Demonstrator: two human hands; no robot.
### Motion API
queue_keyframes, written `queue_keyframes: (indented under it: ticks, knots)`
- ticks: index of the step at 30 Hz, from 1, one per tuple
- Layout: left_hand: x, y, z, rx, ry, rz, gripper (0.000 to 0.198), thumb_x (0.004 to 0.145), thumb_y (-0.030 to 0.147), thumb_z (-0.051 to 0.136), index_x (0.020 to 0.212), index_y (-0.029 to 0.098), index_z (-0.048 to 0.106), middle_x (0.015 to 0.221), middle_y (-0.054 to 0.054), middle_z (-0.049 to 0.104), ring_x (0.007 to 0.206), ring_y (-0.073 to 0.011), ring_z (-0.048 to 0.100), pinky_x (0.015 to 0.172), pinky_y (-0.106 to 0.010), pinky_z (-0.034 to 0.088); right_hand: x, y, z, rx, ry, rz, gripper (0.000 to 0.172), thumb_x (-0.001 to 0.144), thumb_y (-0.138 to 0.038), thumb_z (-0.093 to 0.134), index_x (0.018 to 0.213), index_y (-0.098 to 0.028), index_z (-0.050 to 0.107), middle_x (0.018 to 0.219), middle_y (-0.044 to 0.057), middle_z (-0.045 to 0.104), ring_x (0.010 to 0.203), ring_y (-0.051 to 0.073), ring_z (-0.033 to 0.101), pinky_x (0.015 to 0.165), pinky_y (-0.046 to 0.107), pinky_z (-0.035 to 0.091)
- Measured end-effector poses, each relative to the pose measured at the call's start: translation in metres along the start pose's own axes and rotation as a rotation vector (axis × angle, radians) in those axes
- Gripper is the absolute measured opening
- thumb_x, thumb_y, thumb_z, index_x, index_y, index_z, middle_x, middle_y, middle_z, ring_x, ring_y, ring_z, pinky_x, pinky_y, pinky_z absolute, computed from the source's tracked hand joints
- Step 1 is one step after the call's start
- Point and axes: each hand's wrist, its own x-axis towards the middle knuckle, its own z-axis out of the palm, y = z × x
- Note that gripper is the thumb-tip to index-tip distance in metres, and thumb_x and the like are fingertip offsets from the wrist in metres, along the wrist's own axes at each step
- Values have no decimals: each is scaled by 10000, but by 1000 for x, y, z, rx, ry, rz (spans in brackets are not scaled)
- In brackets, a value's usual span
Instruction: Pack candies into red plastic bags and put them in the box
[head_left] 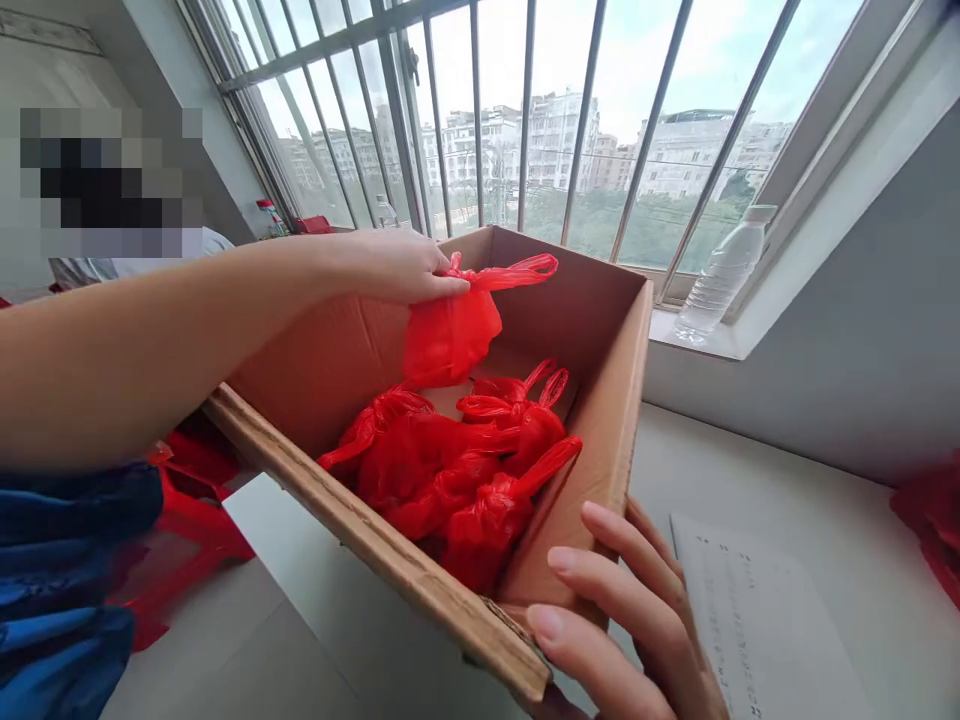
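My left hand [397, 265] is closed on the knotted top of a red plastic bag [452, 338]. That bag hangs inside an open cardboard box [600, 420], above several other tied red plastic bags [427, 455] heaped on its floor. What the bags contain is hidden by the plastic. At the box's near right corner, my right hand [637, 610] grips the cardboard, its fingers hooked over the rim and its thumb mostly out of sight. The box is tilted in view and stands at a white table [750, 460].
A sheet of paper with writing [757, 620] lies on the table to the right. On the sill of the barred window stands a clear plastic bottle [724, 275]. Red plastic [930, 520] shows at the right edge. Left are a red stool [187, 540] and another person [214, 240].
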Motion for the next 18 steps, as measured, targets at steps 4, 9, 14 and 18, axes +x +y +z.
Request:
queue_keyframes:
  ticks: [4, 9, 14, 18]
  knots:
    - [34, 14, 8, -3, -412, 71, 887, 894, 455, -26, 727, -138, 613, 872, -60, 612, 1119, -327, 630, 955, -426, 395, -1, -3, 2, -40, -65, 19, 158, 850, -265, 733, 998, -319, 715, 1084, 16, 745, 1247, 319, 625, 1114, 552, 484]
    - [51, 29, 39, -163, -344, -53, 676, 931, 518, 355, 642, -27, 630, 883, -95, 671, 1151, -312, 632, 1027, -406, 402, 11, -9, 16, -39, -37, 23, 201, 831, -322, 779, 1021, -338, 716, 1105, -11, 752, 1266, 294, 613, 1156, 525, 442]
    - [38, 37, 87, -454, -470, 92, 370, 828, 479, 640, 710, 141, 733, 714, -50, 701, 776, -224, 685, 839, -321, 500, 20, -13, 30, -2, -4, 44, 273, 840, -297, 766, 1102, -344, 705, 1144, -12, 748, 1273, 288, 609, 1172, 523, 420]
    - [31, 33, 106, -370, -400, 68, 390, 818, 508, 661, 968, 164, 770, 899, -110, 743, 869, -271, 672, 891, -388, 488, 21, -10, 35, -13, -53, 4, 357, 819, -307, 787, 1159, -325, 681, 1198, 13, 729, 1311, 313, 574, 1163, 535, 424]
